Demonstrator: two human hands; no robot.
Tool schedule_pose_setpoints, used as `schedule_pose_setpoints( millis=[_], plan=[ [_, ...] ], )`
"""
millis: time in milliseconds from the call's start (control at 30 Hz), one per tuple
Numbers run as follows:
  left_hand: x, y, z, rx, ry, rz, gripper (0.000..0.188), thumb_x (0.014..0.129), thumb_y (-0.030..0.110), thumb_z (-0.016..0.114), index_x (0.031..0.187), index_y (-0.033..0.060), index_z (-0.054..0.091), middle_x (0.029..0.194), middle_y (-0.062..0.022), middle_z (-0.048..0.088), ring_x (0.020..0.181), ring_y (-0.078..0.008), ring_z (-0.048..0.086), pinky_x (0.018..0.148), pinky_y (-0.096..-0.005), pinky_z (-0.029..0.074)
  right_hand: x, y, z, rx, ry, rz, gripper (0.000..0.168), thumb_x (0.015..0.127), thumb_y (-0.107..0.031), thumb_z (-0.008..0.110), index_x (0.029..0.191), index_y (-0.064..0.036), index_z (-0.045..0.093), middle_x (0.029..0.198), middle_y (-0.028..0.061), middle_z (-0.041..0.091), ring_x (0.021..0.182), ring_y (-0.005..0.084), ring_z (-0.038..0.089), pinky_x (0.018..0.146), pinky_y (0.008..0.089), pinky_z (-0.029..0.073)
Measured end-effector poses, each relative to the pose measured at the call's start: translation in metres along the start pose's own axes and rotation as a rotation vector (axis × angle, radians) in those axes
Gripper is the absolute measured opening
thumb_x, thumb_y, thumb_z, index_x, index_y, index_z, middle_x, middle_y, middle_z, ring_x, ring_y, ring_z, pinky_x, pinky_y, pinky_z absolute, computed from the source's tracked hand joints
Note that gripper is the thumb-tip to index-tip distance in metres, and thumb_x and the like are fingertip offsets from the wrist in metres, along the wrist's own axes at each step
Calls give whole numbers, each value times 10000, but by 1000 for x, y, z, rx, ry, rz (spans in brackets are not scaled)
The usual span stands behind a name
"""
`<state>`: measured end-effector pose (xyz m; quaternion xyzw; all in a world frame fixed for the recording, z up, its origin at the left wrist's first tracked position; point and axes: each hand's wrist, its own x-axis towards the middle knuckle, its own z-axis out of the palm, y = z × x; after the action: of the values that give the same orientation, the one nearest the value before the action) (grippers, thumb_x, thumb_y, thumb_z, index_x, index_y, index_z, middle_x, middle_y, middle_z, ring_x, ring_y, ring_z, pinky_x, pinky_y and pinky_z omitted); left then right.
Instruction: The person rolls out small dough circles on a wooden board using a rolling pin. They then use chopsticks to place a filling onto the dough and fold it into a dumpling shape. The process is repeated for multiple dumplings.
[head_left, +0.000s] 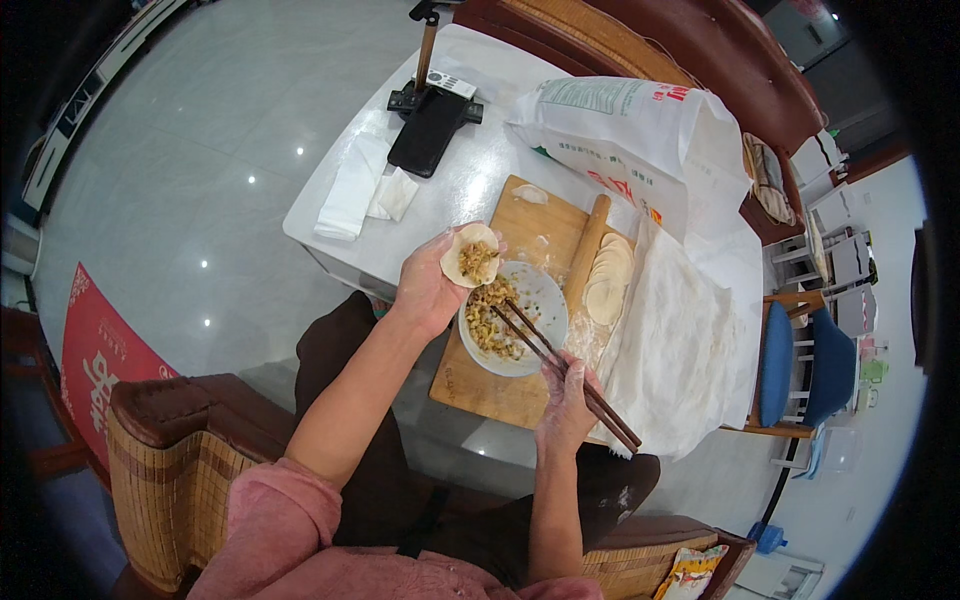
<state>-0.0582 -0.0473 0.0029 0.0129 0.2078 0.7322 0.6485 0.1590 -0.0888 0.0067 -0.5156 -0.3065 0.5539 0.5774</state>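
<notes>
A round dough wrapper (451, 264) lies across the palm and fingers of my left hand (429, 281), with a mound of chopped filling (476, 261) on it. In my right hand (568, 401) is a pair of dark wooden chopsticks (541, 351). Their tips rest at the filling inside a white bowl (551, 300), just below the left hand. Filling is heaped along the bowl's left side; its right side shows smears and bits. The bowl stands on a wooden board (487, 401). To its right lie a rolling pin (589, 244) and an overlapping row of wrappers (609, 277).
A white cloth (667, 337) covers the table's right part. Behind it stands a large printed flour sack (637, 135). A black phone (427, 131), a remote control (446, 82) and folded tissues (352, 187) lie at the far left. Dough scraps (530, 194) sit on the board's far end.
</notes>
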Motion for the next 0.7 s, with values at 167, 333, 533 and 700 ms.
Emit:
schedule_pose_setpoints(
  millis=[167, 333, 533, 700],
  plan=[
    [1, 0, -3, 3, -19, -6, 421, 1018, 221, 254, 1249, -78, 440, 1242, -246, 514, 1154, -364, 528, 995, -453, 445, 0, 0, 5, -10, -8, -24, 201, 931, -124, 588, 1005, 62, 569, 1018, 196, 641, 884, 279, 657, 805, 382, 559],
    [0, 0, 0, 17, -34, 3, 417, 1011, 207, 244, 1245, -79, 438, 1210, -230, 538, 1117, -336, 555, 977, -435, 458, 4, 1, 3, 44, 11, 16, 213, 930, -126, 591, 1031, 57, 547, 1018, 202, 641, 888, 284, 657, 804, 378, 559],
    [0, 0, 2, 34, -24, 8, 419, 1008, 204, 237, 1245, -80, 434, 1194, -221, 550, 1104, -323, 566, 974, -422, 461, 7, 4, -7, 104, -1, 50, 222, 935, -152, 590, 1032, 44, 552, 1033, 195, 636, 901, 278, 651, 801, 366, 559],
    [0, 1, 4, 17, -12, -4, 407, 1005, 196, 255, 1241, -79, 441, 1197, -228, 548, 1112, -336, 561, 986, -424, 455, 7, 2, -13, 140, -32, 95, 224, 933, -180, 599, 1005, 32, 583, 1032, 166, 641, 918, 243, 644, 819, 345, 554]
  ],
)
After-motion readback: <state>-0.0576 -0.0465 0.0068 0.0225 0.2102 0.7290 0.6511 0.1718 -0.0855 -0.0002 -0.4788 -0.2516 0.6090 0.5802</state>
